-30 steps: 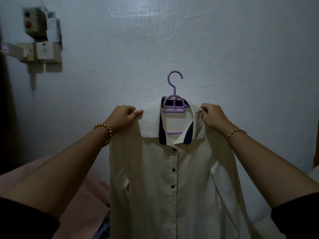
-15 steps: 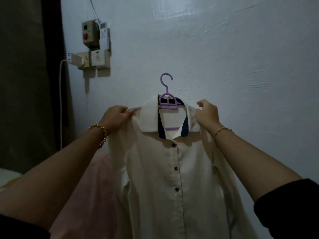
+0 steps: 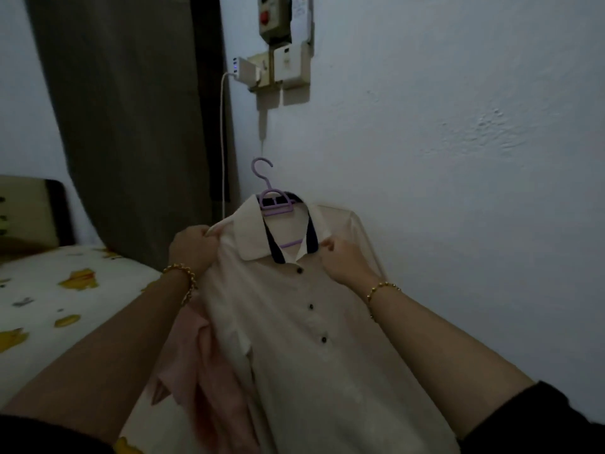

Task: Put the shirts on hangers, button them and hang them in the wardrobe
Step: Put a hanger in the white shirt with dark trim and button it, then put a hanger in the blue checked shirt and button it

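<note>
While the shirt (image 3: 294, 348) sits on its hanger (image 3: 274, 202) at frame centre, the left grip (image 3: 193, 247) holds its shoulder and the right grip (image 3: 343, 262) pinches beside the collar. The cloth looks light and limp, so take the stiff hook.

Home bedroom: patterned bed (image 3: 59, 290), curtain (image 3: 131, 119), wall socket (image 3: 281, 68).

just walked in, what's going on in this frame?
A person holds a cream shirt on a purple hanger up in front of a white wall. The left hand grips the shirt's shoulder; the right hand pinches the fabric by the collar. The front looks buttoned, and the hanger's hook hangs on nothing. A pink garment lies on the bed below.
</note>
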